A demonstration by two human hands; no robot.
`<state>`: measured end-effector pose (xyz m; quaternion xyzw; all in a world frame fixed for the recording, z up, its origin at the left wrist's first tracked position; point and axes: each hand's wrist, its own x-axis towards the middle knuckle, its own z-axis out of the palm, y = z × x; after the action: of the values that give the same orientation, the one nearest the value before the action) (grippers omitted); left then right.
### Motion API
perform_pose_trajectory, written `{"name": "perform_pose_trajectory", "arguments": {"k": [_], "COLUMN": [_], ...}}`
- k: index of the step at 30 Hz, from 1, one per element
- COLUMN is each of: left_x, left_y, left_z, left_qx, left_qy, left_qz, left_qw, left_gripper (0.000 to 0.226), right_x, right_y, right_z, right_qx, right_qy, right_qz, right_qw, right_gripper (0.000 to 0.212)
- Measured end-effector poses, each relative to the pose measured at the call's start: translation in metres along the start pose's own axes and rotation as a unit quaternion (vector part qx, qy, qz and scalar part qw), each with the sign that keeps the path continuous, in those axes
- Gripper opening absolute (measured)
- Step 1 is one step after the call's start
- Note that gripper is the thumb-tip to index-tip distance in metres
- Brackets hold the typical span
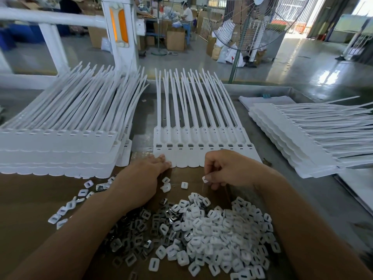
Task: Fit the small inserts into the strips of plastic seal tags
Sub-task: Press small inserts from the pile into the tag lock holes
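Observation:
A strip of white plastic seal tags (201, 142) lies flat in front of me, tails pointing away, with a row of small dark slots along its near part. My left hand (141, 178) rests with straight fingers on the strip's near left corner. My right hand (226, 170) hovers just below the strip's near edge and pinches one small white insert (205, 179) at its fingertips. A large heap of white and metal inserts (201, 229) lies on brown cardboard (26, 199) between my forearms.
A tall stack of tag strips (60, 146) stands at the left, another fanned pile (302, 142) at the right. Loose inserts (66, 209) are scattered left of my arm. Beyond the grey table (282, 91) stands a floor fan (252, 23), with boxes and seated people farther back.

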<state>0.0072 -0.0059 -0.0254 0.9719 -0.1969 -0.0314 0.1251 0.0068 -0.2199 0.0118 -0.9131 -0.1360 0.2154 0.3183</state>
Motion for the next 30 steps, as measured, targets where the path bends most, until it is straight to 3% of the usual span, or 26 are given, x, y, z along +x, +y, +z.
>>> {"name": "perform_pose_trajectory", "arguments": {"k": [8, 17, 22, 30], "left_x": [0.002, 0.002, 0.002, 0.005], "left_y": [0.0, -0.003, -0.005, -0.006], "left_z": [-0.001, 0.008, 0.011, 0.015], "left_qx": [-0.004, -0.012, -0.009, -0.003], "left_qy": [-0.013, 0.018, 0.028, 0.041], "left_qz": [-0.001, -0.017, -0.014, -0.007], "left_qw": [1.0, 1.0, 0.999, 0.999], "left_gripper": [0.059, 0.057, 0.056, 0.055], "right_x": [0.008, 0.015, 0.017, 0.019], "right_y": [0.006, 0.009, 0.011, 0.008], "right_z": [0.003, 0.005, 0.01, 0.013], "right_qx": [0.05, 0.068, 0.004, 0.035], "right_qy": [0.076, 0.091, 0.104, 0.17], "right_qz": [0.043, 0.04, 0.01, -0.023], "right_qw": [0.995, 0.993, 0.995, 0.985], "right_gripper": [0.012, 0.011, 0.014, 0.018]}}
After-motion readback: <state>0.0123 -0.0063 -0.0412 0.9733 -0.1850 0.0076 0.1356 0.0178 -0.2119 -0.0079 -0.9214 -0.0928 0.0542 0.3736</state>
